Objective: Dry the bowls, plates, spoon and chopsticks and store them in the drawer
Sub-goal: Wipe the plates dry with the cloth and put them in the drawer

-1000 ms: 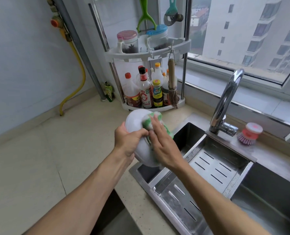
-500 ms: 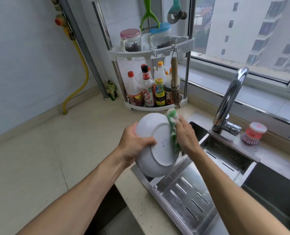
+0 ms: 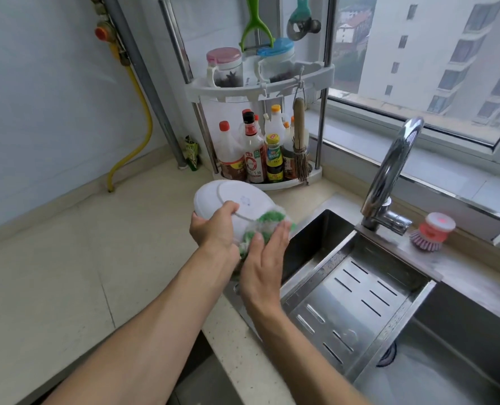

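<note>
Your left hand grips a white bowl by its rim, fingers curled over its upturned base, holding it tilted in the air just left of the sink. Your right hand lies nearly flat, fingers straight, pressing a green-and-white cloth against the bowl's lower side. Inside the sink sits a slotted steel drain tray. Behind the sink rises the chrome faucet, with a red dish brush beside it. On the counter left of the sink, a corner rack holds sauce bottles.
</note>
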The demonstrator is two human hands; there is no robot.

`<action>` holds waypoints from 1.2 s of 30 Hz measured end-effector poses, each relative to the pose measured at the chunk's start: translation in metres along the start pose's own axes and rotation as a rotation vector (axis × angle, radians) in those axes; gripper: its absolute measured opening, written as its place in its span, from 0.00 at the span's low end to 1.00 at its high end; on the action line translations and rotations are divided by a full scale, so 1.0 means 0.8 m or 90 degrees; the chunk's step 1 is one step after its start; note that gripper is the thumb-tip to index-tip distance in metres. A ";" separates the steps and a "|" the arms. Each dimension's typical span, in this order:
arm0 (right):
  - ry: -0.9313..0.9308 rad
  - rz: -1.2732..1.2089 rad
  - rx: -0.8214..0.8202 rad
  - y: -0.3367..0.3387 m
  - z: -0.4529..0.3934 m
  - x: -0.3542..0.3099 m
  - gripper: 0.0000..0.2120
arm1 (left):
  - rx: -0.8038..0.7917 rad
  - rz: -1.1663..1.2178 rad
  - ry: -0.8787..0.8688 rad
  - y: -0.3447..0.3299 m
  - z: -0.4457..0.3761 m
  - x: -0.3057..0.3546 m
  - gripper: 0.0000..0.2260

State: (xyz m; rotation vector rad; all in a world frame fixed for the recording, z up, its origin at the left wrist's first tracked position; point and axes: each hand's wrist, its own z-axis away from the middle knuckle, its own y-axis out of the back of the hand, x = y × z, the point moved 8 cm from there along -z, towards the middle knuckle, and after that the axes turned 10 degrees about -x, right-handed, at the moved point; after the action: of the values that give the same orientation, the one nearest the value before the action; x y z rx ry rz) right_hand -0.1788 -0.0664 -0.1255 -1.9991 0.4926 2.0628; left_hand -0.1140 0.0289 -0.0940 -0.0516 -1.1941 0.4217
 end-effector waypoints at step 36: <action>-0.242 0.294 -0.538 -0.306 0.246 0.020 0.13 | -0.124 -1.044 -0.334 0.535 0.222 0.070 0.18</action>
State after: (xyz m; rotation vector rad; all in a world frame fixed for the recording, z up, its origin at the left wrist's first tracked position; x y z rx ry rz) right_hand -0.2656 0.2341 -0.1589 -1.8638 -0.0319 3.2590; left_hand -0.3830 0.4103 -0.0877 0.8656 -1.3869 -1.1822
